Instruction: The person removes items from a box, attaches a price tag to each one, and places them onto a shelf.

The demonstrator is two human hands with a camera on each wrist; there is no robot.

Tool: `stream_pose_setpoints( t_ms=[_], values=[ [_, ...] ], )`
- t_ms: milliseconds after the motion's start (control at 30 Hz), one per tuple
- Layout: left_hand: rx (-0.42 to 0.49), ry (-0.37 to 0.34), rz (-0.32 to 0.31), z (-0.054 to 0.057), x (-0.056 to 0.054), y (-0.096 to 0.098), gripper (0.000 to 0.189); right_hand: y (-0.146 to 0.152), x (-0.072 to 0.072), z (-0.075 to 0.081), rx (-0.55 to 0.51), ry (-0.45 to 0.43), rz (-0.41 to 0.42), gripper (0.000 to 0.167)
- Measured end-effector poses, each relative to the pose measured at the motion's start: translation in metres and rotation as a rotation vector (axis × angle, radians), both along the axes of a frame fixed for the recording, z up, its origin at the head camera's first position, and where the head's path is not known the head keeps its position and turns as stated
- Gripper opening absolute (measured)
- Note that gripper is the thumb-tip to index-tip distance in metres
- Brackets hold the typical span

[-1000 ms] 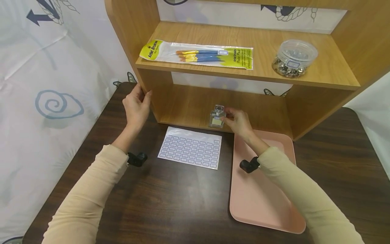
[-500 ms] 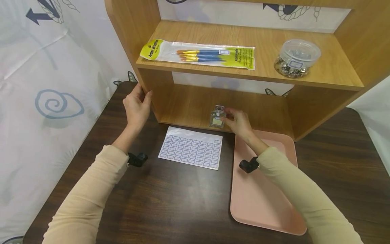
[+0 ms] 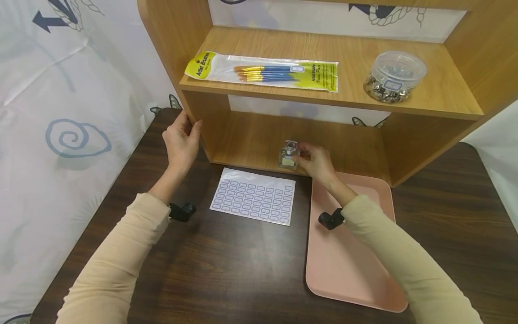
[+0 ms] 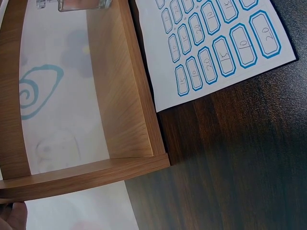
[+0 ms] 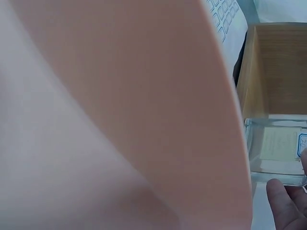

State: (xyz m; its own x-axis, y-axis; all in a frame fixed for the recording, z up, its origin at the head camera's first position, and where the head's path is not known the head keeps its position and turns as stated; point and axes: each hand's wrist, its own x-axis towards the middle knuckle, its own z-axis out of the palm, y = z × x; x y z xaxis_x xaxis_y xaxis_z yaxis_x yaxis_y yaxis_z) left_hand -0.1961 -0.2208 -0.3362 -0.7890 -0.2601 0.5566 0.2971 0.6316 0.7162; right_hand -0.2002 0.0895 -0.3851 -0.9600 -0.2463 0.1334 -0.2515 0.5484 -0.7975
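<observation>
In the head view my left hand (image 3: 180, 141) grips the front edge of the left side panel of a wooden shelf (image 3: 259, 92). Part of its fingers (image 4: 15, 216) shows against the outer face of that panel in the left wrist view. On the shelf's lower board, near the front edge, stands a small clear glass bottle (image 3: 288, 158) with a faceted clear stopper and a pale label. My right hand (image 3: 317, 163) pinches the bottle's right side between thumb and fingers. A small blue-edged sticker (image 5: 302, 145) shows on the glass bottle beside my fingertips.
A sheet of numbered stickers (image 3: 252, 198) lies before the shelf. The pink tray (image 3: 344, 274) sits under my right forearm. Packaged artist brushes (image 3: 267, 73) and a clear lidded jar (image 3: 392, 78) of small metallic pieces occupy the upper board. The dark table (image 3: 226, 265) extends around them.
The camera view shifts very slightly. Both hands and the glass bottle keep almost the same places.
</observation>
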Motion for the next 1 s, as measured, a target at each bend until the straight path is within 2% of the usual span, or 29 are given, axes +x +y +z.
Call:
stream_pose_setpoints(
  t_ms=[233, 400, 533, 633, 733, 867, 1000],
  values=[
    [0.004, 0.008, -0.013, -0.002, -0.003, -0.002, 0.017, 0.007, 0.003, 0.004, -0.025, -0.019, 0.04, 0.04],
    [0.006, -0.021, -0.031, -0.003, -0.004, -0.01, 0.021, 0.02, 0.01, 0.011, 0.003, -0.001, 0.043, 0.043],
    [-0.012, -0.079, -0.065, -0.002, 0.0, -0.017, 0.032, 0.036, 0.02, 0.019, 0.035, 0.019, 0.045, 0.04],
    [0.046, -0.083, -0.113, 0.002, 0.007, -0.021, 0.05, 0.051, 0.031, 0.025, 0.038, 0.033, 0.063, 0.04],
    [0.142, -0.023, -0.126, 0.015, 0.022, -0.018, 0.059, 0.069, 0.044, 0.031, 0.076, 0.069, 0.066, 0.039],
    [0.238, 0.134, -0.138, 0.034, 0.044, -0.013, 0.051, 0.092, 0.06, 0.038, 0.158, 0.157, 0.058, 0.041],
    [0.289, 0.322, -0.232, 0.041, 0.053, -0.01, 0.04, 0.111, 0.076, 0.047, 0.2, 0.262, 0.077, 0.047]
  ],
)
